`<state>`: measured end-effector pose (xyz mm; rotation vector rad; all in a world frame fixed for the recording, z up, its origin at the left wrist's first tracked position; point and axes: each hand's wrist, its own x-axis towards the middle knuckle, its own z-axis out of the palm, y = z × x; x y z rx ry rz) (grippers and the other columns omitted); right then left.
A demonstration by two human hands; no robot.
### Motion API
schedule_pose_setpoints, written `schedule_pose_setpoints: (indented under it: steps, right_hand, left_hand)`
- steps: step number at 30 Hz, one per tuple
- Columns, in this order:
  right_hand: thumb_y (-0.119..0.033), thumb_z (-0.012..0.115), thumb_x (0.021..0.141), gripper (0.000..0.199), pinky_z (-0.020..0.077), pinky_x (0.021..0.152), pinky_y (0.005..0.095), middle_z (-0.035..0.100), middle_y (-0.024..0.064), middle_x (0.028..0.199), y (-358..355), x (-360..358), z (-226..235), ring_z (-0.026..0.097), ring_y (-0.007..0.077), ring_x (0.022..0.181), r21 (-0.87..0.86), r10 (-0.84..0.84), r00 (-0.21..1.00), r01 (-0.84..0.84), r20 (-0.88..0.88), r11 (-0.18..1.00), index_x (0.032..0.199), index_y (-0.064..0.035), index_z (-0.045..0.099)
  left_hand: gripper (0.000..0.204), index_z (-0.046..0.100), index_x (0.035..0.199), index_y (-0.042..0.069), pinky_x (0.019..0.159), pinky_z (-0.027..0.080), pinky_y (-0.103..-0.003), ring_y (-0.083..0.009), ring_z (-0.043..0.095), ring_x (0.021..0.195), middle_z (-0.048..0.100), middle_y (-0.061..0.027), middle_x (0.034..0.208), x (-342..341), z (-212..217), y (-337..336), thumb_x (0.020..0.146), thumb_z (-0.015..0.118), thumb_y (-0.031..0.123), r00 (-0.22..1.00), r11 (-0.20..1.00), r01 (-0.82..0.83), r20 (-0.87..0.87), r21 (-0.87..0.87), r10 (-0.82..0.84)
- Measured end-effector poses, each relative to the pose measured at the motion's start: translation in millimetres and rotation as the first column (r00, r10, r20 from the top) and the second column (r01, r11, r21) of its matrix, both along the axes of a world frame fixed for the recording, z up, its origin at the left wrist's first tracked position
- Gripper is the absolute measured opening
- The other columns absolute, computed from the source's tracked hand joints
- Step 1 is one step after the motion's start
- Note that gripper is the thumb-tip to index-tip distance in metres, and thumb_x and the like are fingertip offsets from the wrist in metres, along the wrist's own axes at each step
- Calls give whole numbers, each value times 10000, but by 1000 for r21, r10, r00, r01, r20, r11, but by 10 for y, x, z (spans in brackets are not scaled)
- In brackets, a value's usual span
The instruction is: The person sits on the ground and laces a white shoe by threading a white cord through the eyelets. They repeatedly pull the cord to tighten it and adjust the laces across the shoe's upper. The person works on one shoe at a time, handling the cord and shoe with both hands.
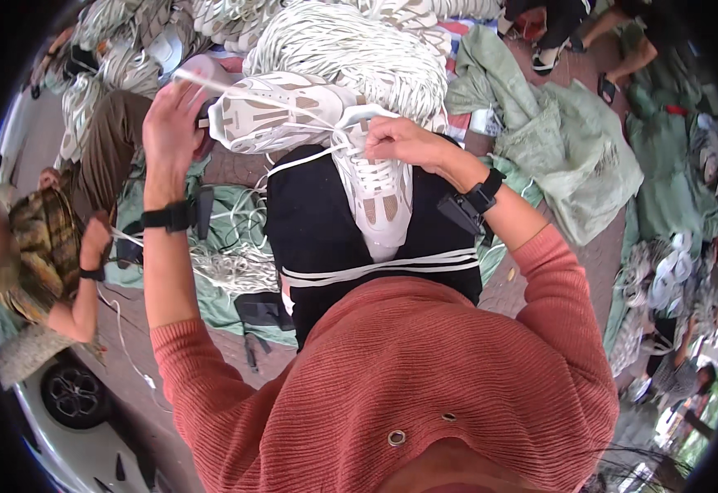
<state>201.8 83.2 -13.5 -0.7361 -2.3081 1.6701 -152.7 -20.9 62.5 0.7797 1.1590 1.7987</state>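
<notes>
A white and beige sneaker [379, 185] stands toe toward me on my black-clad lap, its front laced in white. My right hand [408, 141] is closed in a pinch at its upper eyelets; what the fingertips grip is hidden. My left hand [174, 123], smeared by motion, is raised at the far left. From its fingers a white shoelace [297, 111] stretches across to the sneaker's top. Beneath that lace lies a second sneaker [281, 111] on its side, its heel end close to my left hand. Another stretch of lace crosses my left thigh.
A big pile of white laces [346, 57] lies beyond the sneakers, with stacked shoes behind. Green sacks [572, 156] lie on the right. White laces [248, 267] lie on a green sheet at left. A person [55, 255] sits there beside a parked car [79, 411].
</notes>
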Motion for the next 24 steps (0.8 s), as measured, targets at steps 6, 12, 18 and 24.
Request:
schedule_pose_setpoints:
  steps: [6,12,18,24]
  right_hand:
    - [-200,690,804,139,421,808,323,604,71,875,-198,-310,179,638,247,755,718,-189,981,98,48,689,921,-129,662]
    - [-174,621,826,84,366,788,442,610,72,786,-479,-688,-128,634,245,725,881,-110,930,-289,351,375,773,-146,679]
    - [-218,740,819,185,432,611,249,680,43,782,-523,-255,696,577,85,666,-6,299,941,-304,-160,953,924,-66,755]
    - [-134,604,929,131,288,611,246,349,-48,655,39,942,467,309,91,587,-884,-750,473,-191,-463,426,1038,-65,629]
  left_hand:
    - [184,480,1015,-47,984,434,-415,-299,542,1040,560,-193,1040,99,113,165,961,375,95,802,955,109,543,275,-248]
    - [140,411,848,52,609,321,-275,-133,320,658,338,-19,755,-70,103,66,983,388,80,828,968,164,507,188,-239]
    - [182,474,1144,-43,546,415,-212,-135,520,687,584,-72,896,-397,-901,-963,994,394,22,645,958,70,745,-278,169]
    - [329,489,1254,-44,459,369,-161,-104,555,655,654,-125,1100,221,-1591,-1125,927,516,-38,692,890,77,667,-450,277]
